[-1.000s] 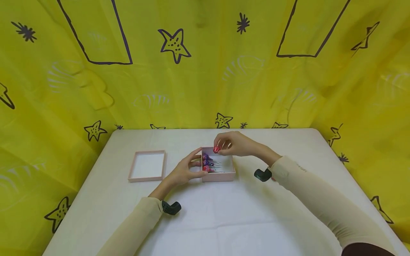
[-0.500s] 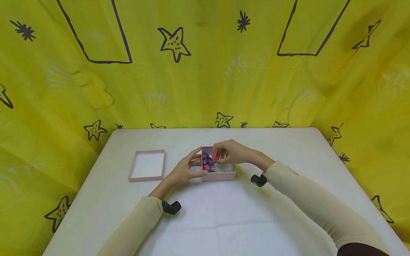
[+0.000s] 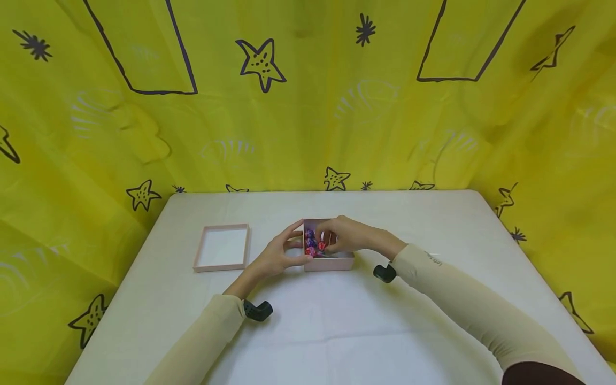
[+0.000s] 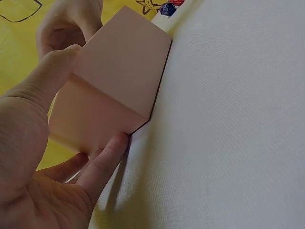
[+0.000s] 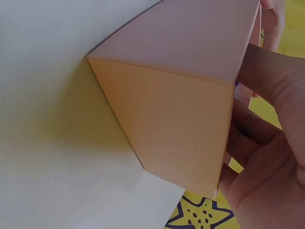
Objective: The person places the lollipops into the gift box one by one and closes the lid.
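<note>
In the head view, a pale pink open box (image 3: 329,264) stands on the table. Inside, along its left wall, lie several lollipops (image 3: 310,243) in purple and red wrappers. My left hand (image 3: 276,256) holds the box's left side, thumb at the near corner and index finger reaching to the far corner. My right hand (image 3: 348,235) reaches down into the box and pinches a lollipop (image 3: 321,246) with a red wrapper, low beside the others. The right wrist view shows those fingertips hidden behind the box wall (image 5: 167,119).
A shallow pink lid (image 3: 222,247) with a white inside lies left of the box on the white table (image 3: 298,342). Beyond the box, the left wrist view shows a dark blue lollipop (image 4: 167,9) and some red on the table. A yellow patterned curtain (image 3: 308,117) hangs behind.
My right hand has lowered from above the box's far edge down into it, carrying the red-wrapped lollipop toward the near left. My left hand has stayed on the box.
</note>
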Available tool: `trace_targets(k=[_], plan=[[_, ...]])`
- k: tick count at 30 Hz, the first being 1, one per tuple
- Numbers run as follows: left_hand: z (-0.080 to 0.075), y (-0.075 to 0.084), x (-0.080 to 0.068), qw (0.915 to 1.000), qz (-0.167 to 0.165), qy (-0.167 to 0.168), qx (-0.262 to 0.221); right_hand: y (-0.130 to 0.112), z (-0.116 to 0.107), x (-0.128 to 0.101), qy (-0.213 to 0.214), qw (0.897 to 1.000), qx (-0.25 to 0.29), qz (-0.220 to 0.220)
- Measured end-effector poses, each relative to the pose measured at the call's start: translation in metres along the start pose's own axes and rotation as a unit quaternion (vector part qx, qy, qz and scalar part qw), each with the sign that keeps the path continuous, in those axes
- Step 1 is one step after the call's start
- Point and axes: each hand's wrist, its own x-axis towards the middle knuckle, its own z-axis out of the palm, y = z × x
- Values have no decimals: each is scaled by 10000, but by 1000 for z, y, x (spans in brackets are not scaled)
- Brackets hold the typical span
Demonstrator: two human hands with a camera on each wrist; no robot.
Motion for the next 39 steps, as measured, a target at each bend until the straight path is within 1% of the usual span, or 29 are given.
trace_targets(k=[10, 17, 29, 39], plan=[[-1, 4, 1, 10000, 61, -30, 56, 0, 4, 5, 25, 9998, -177, 64], [-1, 5, 2, 9999, -12, 14, 118, -1, 7, 6, 30, 9996, -290, 31], [-1, 5, 2, 9999, 3, 11, 106, 1, 9, 5, 55, 9997, -238, 46], [-1, 3, -1, 9999, 11, -57, -107, 4, 8, 7, -48, 9997, -213, 118]])
